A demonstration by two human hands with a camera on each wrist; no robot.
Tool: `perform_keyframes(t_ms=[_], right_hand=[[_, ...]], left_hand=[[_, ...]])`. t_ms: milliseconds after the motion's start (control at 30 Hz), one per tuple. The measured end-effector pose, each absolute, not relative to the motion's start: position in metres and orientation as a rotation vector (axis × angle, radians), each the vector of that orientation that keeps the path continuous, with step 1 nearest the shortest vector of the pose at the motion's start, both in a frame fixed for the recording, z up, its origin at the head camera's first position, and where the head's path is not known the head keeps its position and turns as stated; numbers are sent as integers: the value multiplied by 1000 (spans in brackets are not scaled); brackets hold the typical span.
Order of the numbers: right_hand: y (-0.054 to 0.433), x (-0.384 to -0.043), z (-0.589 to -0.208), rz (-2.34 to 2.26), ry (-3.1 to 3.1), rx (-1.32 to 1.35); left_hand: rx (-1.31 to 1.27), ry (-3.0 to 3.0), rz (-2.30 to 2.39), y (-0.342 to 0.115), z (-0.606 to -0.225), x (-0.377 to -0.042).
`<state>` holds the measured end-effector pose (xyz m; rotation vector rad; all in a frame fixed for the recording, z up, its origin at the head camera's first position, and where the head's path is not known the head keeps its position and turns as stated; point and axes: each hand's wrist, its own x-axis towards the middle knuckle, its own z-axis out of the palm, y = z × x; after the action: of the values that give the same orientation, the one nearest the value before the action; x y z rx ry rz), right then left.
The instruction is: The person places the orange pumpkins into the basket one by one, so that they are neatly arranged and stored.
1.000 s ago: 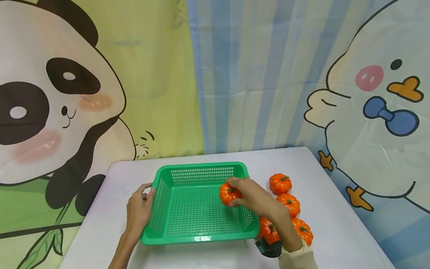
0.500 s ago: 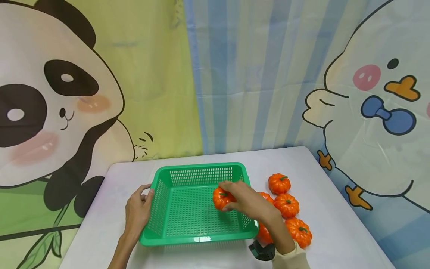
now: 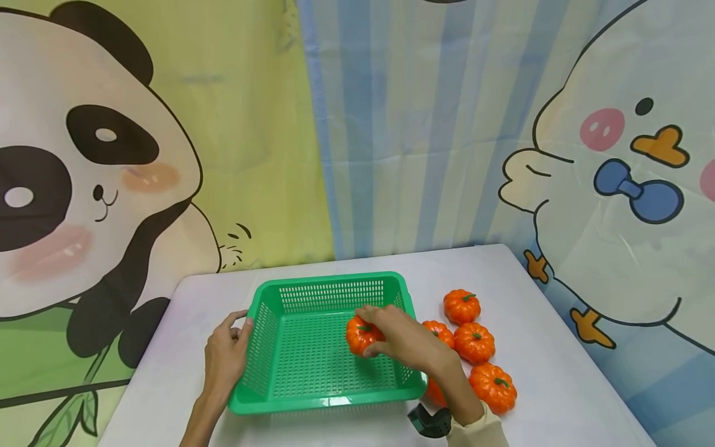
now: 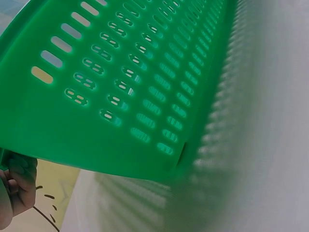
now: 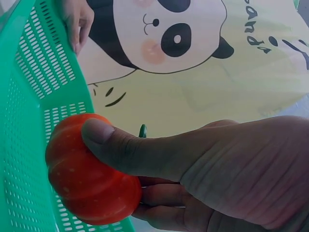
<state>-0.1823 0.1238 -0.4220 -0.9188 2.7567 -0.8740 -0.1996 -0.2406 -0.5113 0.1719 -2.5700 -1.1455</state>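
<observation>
A green plastic basket (image 3: 290,406) with slotted walls stands on the white table. My left hand (image 3: 226,357) grips its left rim; in the left wrist view the curled fingers (image 4: 21,181) show at the rim's edge. Over the right part of the basket, my right hand (image 3: 410,341) holds a small orange toy pumpkin (image 3: 360,335) between thumb and fingers. In the right wrist view the thumb lies across this ribbed pumpkin (image 5: 91,179), beside its green stem. Whether the pumpkin touches the basket floor I cannot tell.
Several more orange pumpkins lie right of the basket, among them a far one (image 3: 462,306), a middle one (image 3: 474,343) and a near one (image 3: 494,386). The right forearm partly covers others. A black device (image 3: 430,422) sits at the right wrist. Printed curtains hang behind the table.
My right hand has carried the pumpkin leftward and slightly down, further over the basket. The left hand keeps its place on the rim. The head view has shifted slightly.
</observation>
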Motion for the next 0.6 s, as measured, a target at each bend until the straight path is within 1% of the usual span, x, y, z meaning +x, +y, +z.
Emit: perform_keyframes(t_ms=[233,600], right_hand=[[118,-185,-424,-864,2750,-973],[101,-181,-428,-810,2749,-988]], left_hand=[[181,-2573,-1139,-241,-511,-199],[183,-2577,-1139,-239,-508,-198]])
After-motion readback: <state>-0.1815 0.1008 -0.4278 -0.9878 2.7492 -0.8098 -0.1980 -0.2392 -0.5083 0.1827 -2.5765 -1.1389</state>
